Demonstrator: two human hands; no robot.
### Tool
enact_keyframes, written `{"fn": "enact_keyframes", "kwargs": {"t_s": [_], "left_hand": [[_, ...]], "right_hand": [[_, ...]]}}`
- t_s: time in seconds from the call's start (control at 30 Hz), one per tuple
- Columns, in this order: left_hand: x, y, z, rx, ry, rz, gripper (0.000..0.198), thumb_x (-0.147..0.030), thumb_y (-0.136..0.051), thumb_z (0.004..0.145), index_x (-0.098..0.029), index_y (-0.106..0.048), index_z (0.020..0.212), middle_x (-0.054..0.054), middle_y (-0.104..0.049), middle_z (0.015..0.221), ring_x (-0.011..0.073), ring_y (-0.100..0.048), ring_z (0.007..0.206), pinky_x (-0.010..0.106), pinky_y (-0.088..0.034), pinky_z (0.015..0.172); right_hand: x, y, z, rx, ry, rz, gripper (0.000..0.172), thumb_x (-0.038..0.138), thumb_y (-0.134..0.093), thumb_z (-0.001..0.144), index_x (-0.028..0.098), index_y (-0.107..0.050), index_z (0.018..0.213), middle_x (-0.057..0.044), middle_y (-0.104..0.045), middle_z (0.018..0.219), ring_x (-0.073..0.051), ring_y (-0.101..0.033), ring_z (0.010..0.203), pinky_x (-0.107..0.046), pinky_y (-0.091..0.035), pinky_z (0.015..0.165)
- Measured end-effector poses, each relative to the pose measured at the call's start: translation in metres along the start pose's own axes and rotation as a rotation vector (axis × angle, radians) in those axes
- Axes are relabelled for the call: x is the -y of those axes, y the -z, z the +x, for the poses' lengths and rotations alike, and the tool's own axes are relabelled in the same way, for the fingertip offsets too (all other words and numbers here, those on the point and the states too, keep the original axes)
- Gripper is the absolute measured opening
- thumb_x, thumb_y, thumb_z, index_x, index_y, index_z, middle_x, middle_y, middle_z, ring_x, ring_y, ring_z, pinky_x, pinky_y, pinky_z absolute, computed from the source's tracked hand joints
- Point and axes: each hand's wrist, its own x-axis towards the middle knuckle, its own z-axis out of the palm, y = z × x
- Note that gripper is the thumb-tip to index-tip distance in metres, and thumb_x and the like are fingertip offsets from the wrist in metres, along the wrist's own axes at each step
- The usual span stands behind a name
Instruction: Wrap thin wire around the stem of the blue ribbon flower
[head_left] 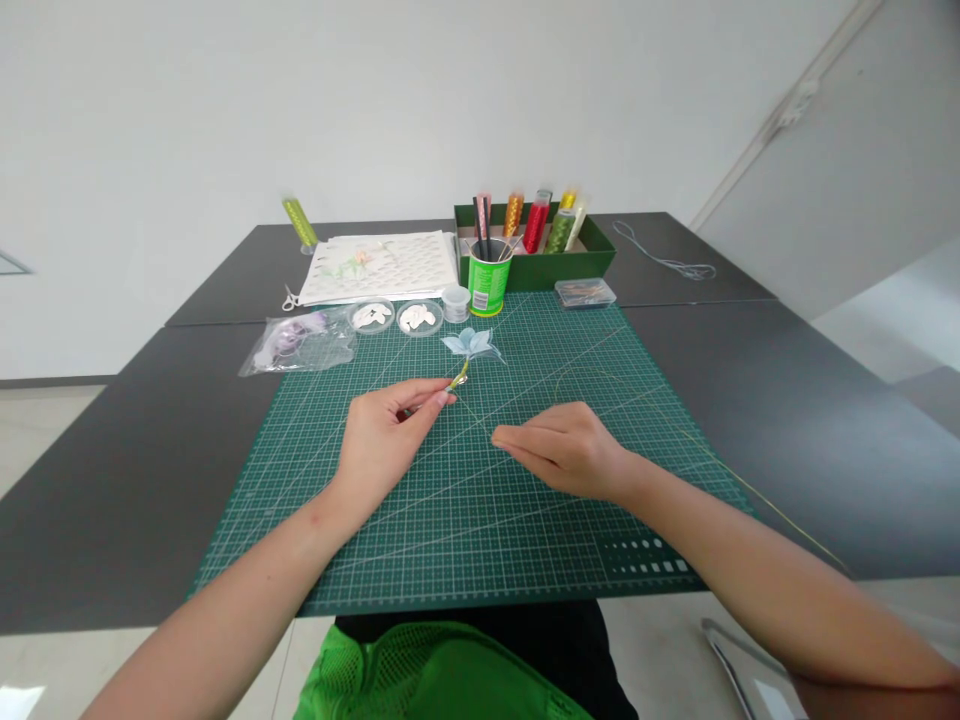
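Note:
Over the middle of the green cutting mat [420,530], my left hand [394,420] pinches the stem of a pale blue artificial flower [472,344]. The petals point up and away from me, and the stem [460,377] looks wrapped in yellow-green. My right hand [562,447] is closed a short way to the right, its fingertips pinched on a thin green thread [475,415] that runs taut to the stem. Loose yellow-green thread [765,500] trails over the mat and off to the right across the dark table.
A green box [540,268] with several thread spools stands at the back, behind a green can [489,280] of tools. Petal dishes [420,319], a plastic bag [300,342], white sheets [382,265], small scissors [289,298], a green spool [300,224], a clear case [585,293] and a grey cord [675,265] lie around.

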Motion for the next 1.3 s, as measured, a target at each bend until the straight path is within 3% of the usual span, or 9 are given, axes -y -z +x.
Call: {"fn": "enact_keyframes", "kwargs": {"t_s": [0.13, 0.3, 0.47, 0.57, 0.67, 0.9, 1.07, 1.3], "left_hand": [[0.001, -0.001, 0.001, 0.029, 0.005, 0.149, 0.022, -0.034, -0.067, 0.091, -0.023, -0.083, 0.102, 0.002, -0.082, 0.094, 0.0205, -0.076, 0.079, 0.027, -0.054, 0.064], [0.007, -0.004, 0.001, 0.236, -0.036, 0.372, 0.021, -0.029, -0.064, 0.093, -0.028, -0.082, 0.103, -0.003, -0.082, 0.095, 0.0186, -0.075, 0.075, 0.027, -0.049, 0.063], [0.011, -0.009, -0.002, 0.391, -0.083, 0.447, 0.021, -0.03, -0.061, 0.097, -0.029, -0.08, 0.107, -0.004, -0.082, 0.094, 0.0176, -0.075, 0.075, 0.027, -0.048, 0.065], [0.009, -0.01, -0.004, 0.467, -0.112, 0.464, 0.021, -0.026, -0.062, 0.096, -0.027, -0.077, 0.111, -0.004, -0.082, 0.092, 0.0174, -0.075, 0.076, 0.026, -0.047, 0.066], [0.004, -0.01, -0.007, 0.541, -0.138, 0.461, 0.016, -0.023, -0.062, 0.096, -0.024, -0.076, 0.103, -0.004, -0.081, 0.086, 0.0167, -0.075, 0.074, 0.025, -0.045, 0.062], [-0.003, -0.012, -0.013, 0.697, -0.223, 0.434, 0.015, -0.02, -0.062, 0.095, -0.023, -0.077, 0.094, -0.003, -0.08, 0.087, 0.0147, -0.073, 0.071, 0.023, -0.044, 0.061], [-0.005, -0.013, -0.014, 0.758, -0.201, 0.378, 0.016, -0.02, -0.063, 0.094, -0.022, -0.079, 0.095, -0.004, -0.081, 0.089, 0.0131, -0.072, 0.072, 0.022, -0.044, 0.063], [-0.009, -0.01, -0.014, 0.801, -0.175, 0.321, 0.019, -0.021, -0.063, 0.094, -0.024, -0.081, 0.097, -0.005, -0.078, 0.078, 0.0085, -0.06, 0.053, 0.022, -0.037, 0.054]], "right_hand": [[0.002, 0.004, 0.001, -0.036, 0.052, -0.016, 0.019, 0.021, -0.054, 0.102, 0.019, -0.072, 0.097, 0.002, -0.069, 0.062, -0.008, -0.06, 0.052, -0.019, -0.047, 0.051], [0.005, 0.008, 0.004, -0.107, 0.11, -0.029, 0.011, 0.016, -0.058, 0.099, 0.016, -0.069, 0.099, 0.002, -0.071, 0.066, -0.008, -0.062, 0.052, -0.02, -0.047, 0.05], [0.007, 0.008, 0.008, -0.149, 0.102, -0.027, 0.01, 0.017, -0.058, 0.1, 0.015, -0.067, 0.098, 0.002, -0.073, 0.067, -0.008, -0.066, 0.054, -0.02, -0.051, 0.051], [0.006, 0.009, 0.009, -0.187, 0.084, -0.035, 0.01, 0.019, -0.059, 0.101, 0.014, -0.067, 0.098, 0.001, -0.074, 0.068, -0.008, -0.068, 0.056, -0.019, -0.053, 0.055], [0.004, 0.011, 0.01, -0.189, 0.078, -0.034, 0.013, 0.02, -0.058, 0.101, 0.015, -0.069, 0.096, 0.001, -0.073, 0.066, -0.008, -0.068, 0.056, -0.019, -0.053, 0.056], [-0.004, 0.011, 0.01, -0.132, 0.027, 0.048, 0.019, 0.025, -0.06, 0.101, 0.016, -0.073, 0.09, 0.003, -0.069, 0.061, -0.006, -0.062, 0.051, -0.018, -0.045, 0.05], [-0.007, 0.007, 0.01, -0.131, -0.007, 0.085, 0.025, 0.028, -0.058, 0.102, 0.016, -0.074, 0.088, 0.002, -0.07, 0.062, -0.006, -0.062, 0.05, -0.017, -0.044, 0.049], [-0.011, 0.004, 0.011, -0.145, -0.047, 0.107, 0.024, 0.027, -0.06, 0.101, 0.014, -0.075, 0.088, -0.001, -0.078, 0.072, -0.009, -0.072, 0.059, -0.016, -0.053, 0.056]]}}
